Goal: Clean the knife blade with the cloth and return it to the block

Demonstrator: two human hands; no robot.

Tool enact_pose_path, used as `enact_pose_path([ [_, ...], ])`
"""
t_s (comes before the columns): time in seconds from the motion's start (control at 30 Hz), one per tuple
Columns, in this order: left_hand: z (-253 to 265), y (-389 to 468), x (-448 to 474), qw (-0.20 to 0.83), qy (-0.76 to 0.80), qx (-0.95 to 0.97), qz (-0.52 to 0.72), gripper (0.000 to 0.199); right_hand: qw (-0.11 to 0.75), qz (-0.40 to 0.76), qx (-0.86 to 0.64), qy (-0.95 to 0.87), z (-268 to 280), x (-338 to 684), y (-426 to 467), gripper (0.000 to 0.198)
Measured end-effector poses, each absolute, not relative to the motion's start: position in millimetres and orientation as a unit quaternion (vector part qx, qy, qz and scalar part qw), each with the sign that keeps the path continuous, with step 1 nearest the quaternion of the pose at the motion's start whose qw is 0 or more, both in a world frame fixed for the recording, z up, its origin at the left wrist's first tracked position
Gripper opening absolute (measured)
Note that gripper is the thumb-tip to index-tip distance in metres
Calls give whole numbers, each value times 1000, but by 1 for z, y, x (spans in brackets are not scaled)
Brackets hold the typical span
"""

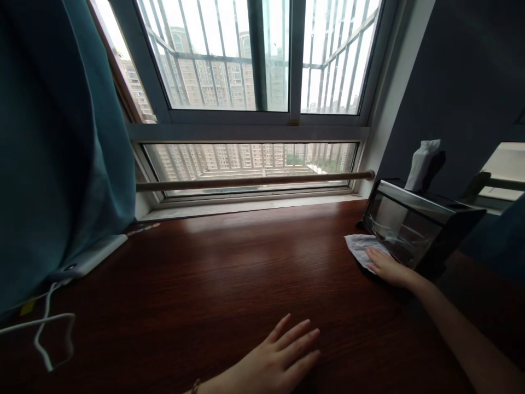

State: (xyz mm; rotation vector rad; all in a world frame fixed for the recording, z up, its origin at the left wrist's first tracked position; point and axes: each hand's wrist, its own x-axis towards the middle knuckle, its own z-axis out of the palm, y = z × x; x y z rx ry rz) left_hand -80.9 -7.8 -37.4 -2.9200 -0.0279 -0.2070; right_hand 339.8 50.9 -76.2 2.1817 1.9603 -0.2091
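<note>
My right hand (385, 265) lies flat on a pale cloth (361, 246), fingers stretched out, pressing it against the dark reddish wooden surface (229, 268). The cloth sits right at the foot of a black box with a clear front (406, 219). At the bottom centre, my left hand (283, 355) is spread over the same wooden surface with nothing in it. Whether its palm touches the wood I cannot tell. A bracelet (196, 386) shows at the left wrist.
A whitish object (422, 161) stands on the box's top. On the left are a blue curtain (98, 153), a white power strip (98, 257) and a loose white cable (41, 334). Behind the surface, a wooden rail (254, 181) crosses the barred window (213, 71).
</note>
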Motion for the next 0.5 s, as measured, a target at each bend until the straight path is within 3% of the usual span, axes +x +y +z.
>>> enact_pose_path([
  [0.17,-33,-13,-85,54,-16,-991,-123,48,69,-87,706,700,-80,368,54,58],
  [0.23,-33,-16,-84,13,-25,-982,-187,40,-40,-54,681,729,-81,358,55,53],
  [0.3,-36,-17,-84,-18,-26,-966,-257,30,-230,27,611,757,-75,326,48,45],
  [0.37,-40,-20,-86,-18,-5,-956,-293,27,-320,63,517,792,-63,273,31,30],
  [0.4,-43,-23,-89,-19,8,-955,-295,26,-320,42,466,824,-57,241,19,18],
  [0.5,-52,-40,-100,-129,-37,-954,-269,25,-289,75,256,919,-46,150,-24,34],
])
